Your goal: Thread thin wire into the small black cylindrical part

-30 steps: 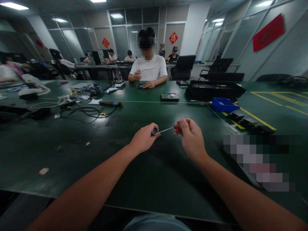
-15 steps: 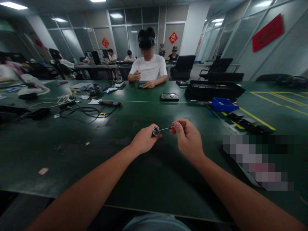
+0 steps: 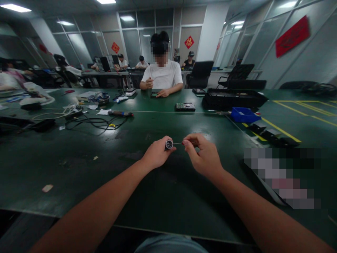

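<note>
My left hand (image 3: 155, 153) is closed around a dark cylinder (image 3: 169, 144) with a silver rim. Its round open end faces me, and its exact kind cannot be made out. Opposite it, my right hand (image 3: 205, 155) pinches the red handle of a thin screwdriver (image 3: 178, 143), and most of that handle is hidden by the fingers. The metal shaft points left, its tip at the rim of the cylinder; whether it goes inside or only touches is too small to tell. Both hands are held above the green table (image 3: 168, 196).
Ahead lies a hard drive (image 3: 185, 106), with a black case (image 3: 234, 99) and a blue bin (image 3: 244, 115) to its right. An electric screwdriver (image 3: 120, 113) and black cables (image 3: 97, 122) lie left. A person (image 3: 162, 77) sits across the table. A blurred-out object (image 3: 281, 179) lies right.
My right hand has shifted slightly left, towards the cylinder, and its fingers now cover more of the red handle. My left hand has moved very slightly left with the cylinder.
</note>
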`<state>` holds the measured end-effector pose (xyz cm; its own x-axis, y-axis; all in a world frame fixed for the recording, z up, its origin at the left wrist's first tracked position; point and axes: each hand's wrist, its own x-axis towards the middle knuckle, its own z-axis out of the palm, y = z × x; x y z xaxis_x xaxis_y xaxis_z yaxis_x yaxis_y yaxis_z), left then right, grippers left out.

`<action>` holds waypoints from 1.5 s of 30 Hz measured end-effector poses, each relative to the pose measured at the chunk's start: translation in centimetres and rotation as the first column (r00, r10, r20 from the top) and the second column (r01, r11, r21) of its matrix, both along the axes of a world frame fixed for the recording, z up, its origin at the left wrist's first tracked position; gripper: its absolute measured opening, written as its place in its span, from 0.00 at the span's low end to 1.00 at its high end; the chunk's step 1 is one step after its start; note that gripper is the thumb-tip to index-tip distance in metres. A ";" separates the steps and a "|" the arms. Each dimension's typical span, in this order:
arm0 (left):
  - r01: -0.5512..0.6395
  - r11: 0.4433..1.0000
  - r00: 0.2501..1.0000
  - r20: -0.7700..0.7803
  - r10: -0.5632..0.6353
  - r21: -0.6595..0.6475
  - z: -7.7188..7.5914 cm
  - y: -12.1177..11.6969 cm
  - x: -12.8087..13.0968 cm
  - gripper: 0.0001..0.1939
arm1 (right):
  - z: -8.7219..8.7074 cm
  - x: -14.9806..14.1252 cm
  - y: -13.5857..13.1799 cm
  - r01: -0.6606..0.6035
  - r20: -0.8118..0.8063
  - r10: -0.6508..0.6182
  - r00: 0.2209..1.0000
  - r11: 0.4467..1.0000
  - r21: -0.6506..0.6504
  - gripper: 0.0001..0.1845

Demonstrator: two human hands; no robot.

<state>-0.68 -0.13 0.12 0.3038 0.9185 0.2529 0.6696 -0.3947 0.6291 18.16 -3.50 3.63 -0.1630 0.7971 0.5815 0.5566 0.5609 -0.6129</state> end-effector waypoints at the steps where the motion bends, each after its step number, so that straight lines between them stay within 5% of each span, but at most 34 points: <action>1: -0.003 1.000 1.000 0.000 0.003 0.002 0.0 0.0 0.0 0.09 | 0.0 0.0 0.0 -0.032 0.005 0.032 0.999 0.999 0.005 0.07; 13: -0.038 0.999 0.999 -0.008 0.038 0.003 0.1 0.1 -0.1 0.08 | -0.2 0.1 0.0 -0.069 -0.028 0.068 0.997 0.996 -0.053 0.08; 18: -0.021 1.000 1.000 -0.016 0.021 0.003 -0.1 0.1 -0.1 0.08 | 0.1 0.0 -0.1 0.013 0.039 -0.010 0.999 0.996 -0.088 0.12; 24: -0.038 0.999 0.999 -0.016 0.038 0.012 -0.1 0.2 -0.2 0.08 | -0.6 -0.4 0.6 -0.102 -0.324 0.038 0.945 0.978 -0.182 0.11; 31: 0.011 0.996 0.992 -0.129 0.001 0.089 0.4 0.1 0.0 0.07 | -1.9 0.5 3.2 -0.174 -0.665 -0.122 0.737 0.916 -0.360 0.15; 45: 0.017 0.997 0.986 -0.165 -0.006 0.070 0.1 0.1 -0.2 0.05 | -0.9 0.0 1.0 0.020 -0.335 -0.042 0.941 0.997 -0.068 0.11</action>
<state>-0.92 0.01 0.23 0.3570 0.8964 0.2629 0.7568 -0.4425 0.4811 18.11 -2.55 2.73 0.0588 0.8351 0.5470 0.3283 0.5013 -0.8006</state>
